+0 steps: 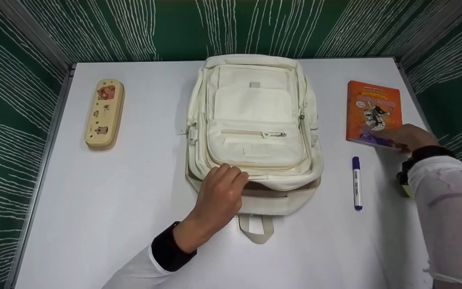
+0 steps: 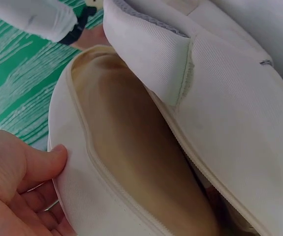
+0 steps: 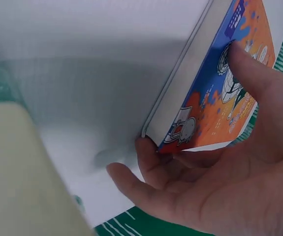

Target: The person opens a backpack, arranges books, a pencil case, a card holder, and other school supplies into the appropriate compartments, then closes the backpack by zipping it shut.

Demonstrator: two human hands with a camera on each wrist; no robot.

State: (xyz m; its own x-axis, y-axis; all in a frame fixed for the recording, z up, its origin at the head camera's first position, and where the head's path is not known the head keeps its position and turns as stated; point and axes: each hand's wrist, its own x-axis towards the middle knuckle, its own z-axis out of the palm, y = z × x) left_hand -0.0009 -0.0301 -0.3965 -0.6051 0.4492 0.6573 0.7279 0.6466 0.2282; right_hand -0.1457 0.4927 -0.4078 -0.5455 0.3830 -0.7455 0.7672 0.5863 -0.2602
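A cream backpack (image 1: 255, 108) lies on the white table, its main compartment unzipped at the end toward me. My left hand (image 1: 222, 192) pinches the edge of the opening between thumb and curled fingers. In the left wrist view the beige lining (image 2: 131, 123) shows inside, and the left thumb presses on the fabric beside the zipper. At the right of the table lies an orange book (image 1: 373, 108) with a cartoon cover. My right hand (image 1: 409, 136) grips its near corner. In the right wrist view the thumb lies over the cover and fingers reach under the lower edge.
A yellow pencil case (image 1: 104, 113) with animal pictures lies at the left. Between backpack and right arm lies a purple-capped marker (image 1: 357, 183). A yellow-green object (image 1: 407, 190) is partly hidden under the right wrist. Green walls with white streaks border the table (image 1: 146, 168).
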